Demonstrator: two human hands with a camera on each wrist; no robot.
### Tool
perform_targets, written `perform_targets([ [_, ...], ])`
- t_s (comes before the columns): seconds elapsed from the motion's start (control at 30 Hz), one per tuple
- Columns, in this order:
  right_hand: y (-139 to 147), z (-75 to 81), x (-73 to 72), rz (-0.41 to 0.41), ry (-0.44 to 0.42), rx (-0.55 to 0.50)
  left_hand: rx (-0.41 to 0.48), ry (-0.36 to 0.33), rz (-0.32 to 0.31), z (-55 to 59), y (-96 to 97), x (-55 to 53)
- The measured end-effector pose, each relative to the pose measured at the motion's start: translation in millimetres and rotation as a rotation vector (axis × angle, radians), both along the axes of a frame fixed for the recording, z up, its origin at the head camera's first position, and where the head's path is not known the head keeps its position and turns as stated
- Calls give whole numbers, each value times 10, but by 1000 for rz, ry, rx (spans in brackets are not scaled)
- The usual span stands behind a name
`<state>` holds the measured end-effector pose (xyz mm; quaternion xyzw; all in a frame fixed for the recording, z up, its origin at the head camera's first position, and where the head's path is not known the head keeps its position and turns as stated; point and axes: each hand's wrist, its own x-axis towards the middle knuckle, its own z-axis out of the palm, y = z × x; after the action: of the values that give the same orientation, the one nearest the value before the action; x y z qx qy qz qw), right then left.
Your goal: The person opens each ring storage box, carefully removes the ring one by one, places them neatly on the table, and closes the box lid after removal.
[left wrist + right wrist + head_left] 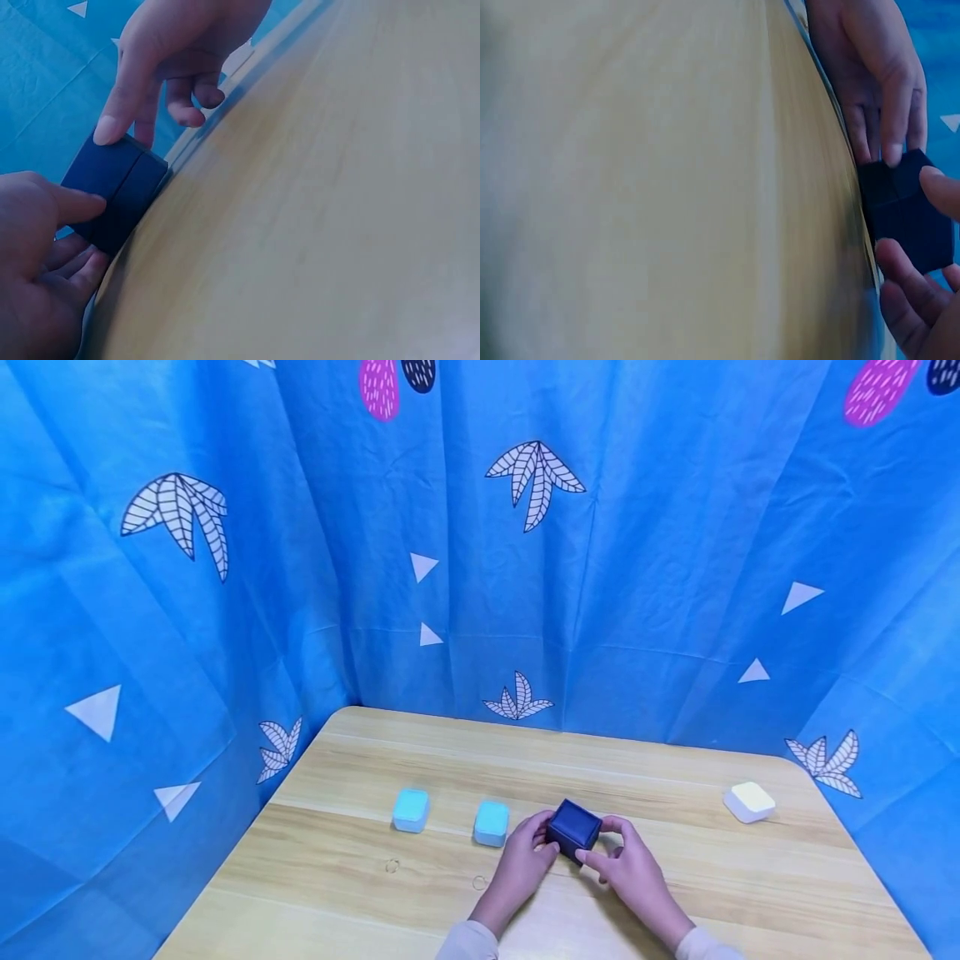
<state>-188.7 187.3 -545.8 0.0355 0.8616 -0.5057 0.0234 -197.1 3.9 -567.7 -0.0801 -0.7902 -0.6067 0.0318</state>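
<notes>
A small dark blue ring box [574, 828] with a closed lid sits on the table between both hands. My left hand [522, 860] grips its left side, thumb on the front face and fingers behind. On the other side, my right hand [632, 870] pinches the box, its thumb at the near upper edge. The left wrist view shows a seam running round the box [116, 191], with the left thumb close to that line. In the right wrist view, the box [911, 217] stands against the tabletop, held from both sides. What is inside it is hidden.
Two turquoise boxes [411, 810] [491, 823] stand left of the hands. In front of them lie two thin rings [392, 866] [479, 883]. A white box with a cream top [749, 802] is at the far right. A blue patterned curtain [637, 568] surrounds the wooden table [337, 893].
</notes>
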Motion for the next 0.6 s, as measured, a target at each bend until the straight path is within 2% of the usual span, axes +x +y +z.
perform_targets([
  [0.27,-106,14,56,-41,-4,-9,-11,-53,14,24,35,23],
  [0.47,-146,6,73,-82,25,26,-41,-55,22,20,53,40],
  [0.6,-152,7,84,-83,25,31,-68,-53,2,22,66,53],
])
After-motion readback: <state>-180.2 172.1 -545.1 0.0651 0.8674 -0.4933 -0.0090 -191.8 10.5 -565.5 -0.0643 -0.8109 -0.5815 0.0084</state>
